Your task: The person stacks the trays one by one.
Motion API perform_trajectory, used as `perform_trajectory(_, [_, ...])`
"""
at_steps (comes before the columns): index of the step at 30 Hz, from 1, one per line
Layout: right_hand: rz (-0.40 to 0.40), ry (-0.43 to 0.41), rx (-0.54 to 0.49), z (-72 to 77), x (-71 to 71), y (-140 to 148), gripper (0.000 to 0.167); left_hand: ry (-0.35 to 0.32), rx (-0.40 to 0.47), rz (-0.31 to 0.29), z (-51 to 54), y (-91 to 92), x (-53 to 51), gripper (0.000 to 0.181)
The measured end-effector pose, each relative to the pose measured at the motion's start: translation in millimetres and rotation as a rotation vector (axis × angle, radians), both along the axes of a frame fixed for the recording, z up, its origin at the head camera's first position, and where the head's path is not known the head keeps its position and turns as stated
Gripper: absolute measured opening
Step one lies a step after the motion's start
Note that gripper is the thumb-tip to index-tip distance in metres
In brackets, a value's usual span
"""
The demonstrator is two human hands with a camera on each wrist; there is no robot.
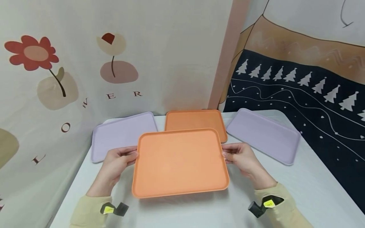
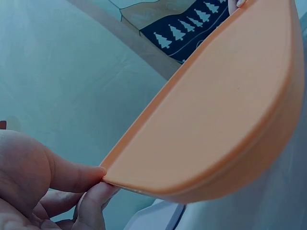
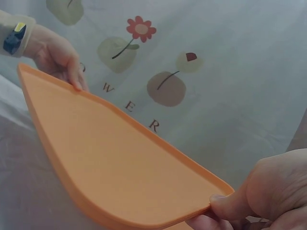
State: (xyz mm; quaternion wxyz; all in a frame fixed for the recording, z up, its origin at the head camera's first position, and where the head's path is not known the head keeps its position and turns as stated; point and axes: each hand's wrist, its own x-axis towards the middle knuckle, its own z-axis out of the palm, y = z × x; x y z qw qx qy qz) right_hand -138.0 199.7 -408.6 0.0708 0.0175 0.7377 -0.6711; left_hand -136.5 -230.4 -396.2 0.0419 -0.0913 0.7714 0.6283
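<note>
An orange tray (image 1: 181,163) is held up above the white table, its inner face toward the head camera. My left hand (image 1: 115,167) pinches its left edge between thumb and fingers; in the left wrist view the thumb of that hand (image 2: 48,182) lies on the rim of the tray (image 2: 206,110). On the opposite edge my right hand (image 1: 247,163) pinches the rim in the same way. The right wrist view shows the right hand (image 3: 268,191) at a near corner of the tray (image 3: 120,153). Nothing lies on the tray.
Behind the held tray, a second orange tray (image 1: 195,120) lies on the white table (image 1: 176,213), partly covered from view. A purple tray (image 1: 122,133) is at the left and another purple tray (image 1: 265,134) at the right. Printed cloths (image 1: 176,57) hang behind the table.
</note>
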Motion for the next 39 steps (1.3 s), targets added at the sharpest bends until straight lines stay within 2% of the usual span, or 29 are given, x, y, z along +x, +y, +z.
perform_trajectory(14, [-0.006, 0.009, 0.02, 3.3, 5.7, 21, 0.034, -0.013, 0.091, -0.012, -4.4, 20.2, -2.5, 0.042])
perform_trajectory(29, [-0.044, 0.01, 0.083, -1.6, 10.6, 39, 0.033, -0.03, 0.125, -0.019, -11.4, 39.9, -2.1, 0.039])
perform_trajectory(34, [-0.053, 0.0, 0.108, -5.5, 13.4, 43, 0.031, -0.044, 0.151, -0.021, -15.9, 44.4, -2.4, 0.04])
perform_trajectory(39, [-0.067, -0.007, 0.124, -9.1, 15.5, 46, 0.03, -0.042, 0.132, -0.023, -21.9, 47.7, -4.9, 0.037])
